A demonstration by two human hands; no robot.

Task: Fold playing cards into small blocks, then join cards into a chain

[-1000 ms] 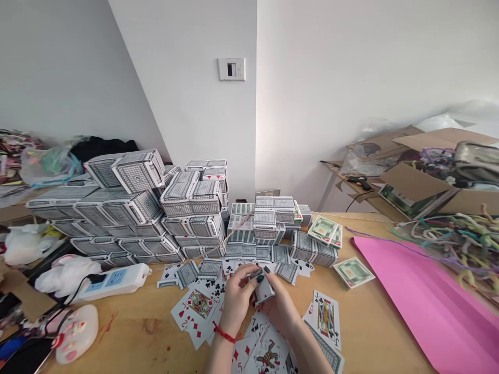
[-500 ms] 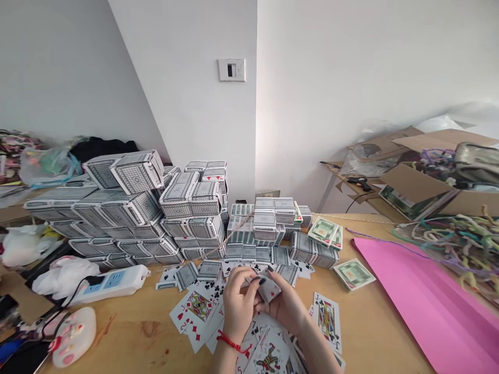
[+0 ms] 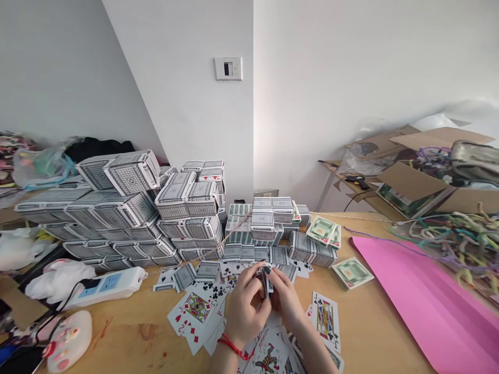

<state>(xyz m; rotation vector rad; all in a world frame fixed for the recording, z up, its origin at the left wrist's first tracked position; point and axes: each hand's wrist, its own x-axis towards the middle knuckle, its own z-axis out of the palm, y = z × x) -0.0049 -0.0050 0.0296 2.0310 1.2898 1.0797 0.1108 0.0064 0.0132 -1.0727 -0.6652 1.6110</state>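
Note:
My left hand (image 3: 246, 306) and my right hand (image 3: 287, 300) meet over the wooden table (image 3: 128, 340), both gripping a small folded playing card (image 3: 265, 279) held edge-on between the fingertips. A red string bracelet circles my left wrist. Loose playing cards (image 3: 197, 309) lie face up under and around my hands, with a jack card (image 3: 326, 318) to the right. Just beyond my fingers stand rows of small card boxes (image 3: 249, 253).
A tall heap of larger card boxes (image 3: 128, 208) fills the back left. A white power strip (image 3: 107, 283) and a pink-pawed mouse (image 3: 68, 340) lie at left. Green decks (image 3: 353, 271), a pink paper sheet (image 3: 424, 306), pipe cleaners (image 3: 456, 239) and cardboard boxes (image 3: 421, 182) sit at right.
The card between my hands has turned from showing its face to standing edge-on, and my hands have closed in around it. The view shifted slightly.

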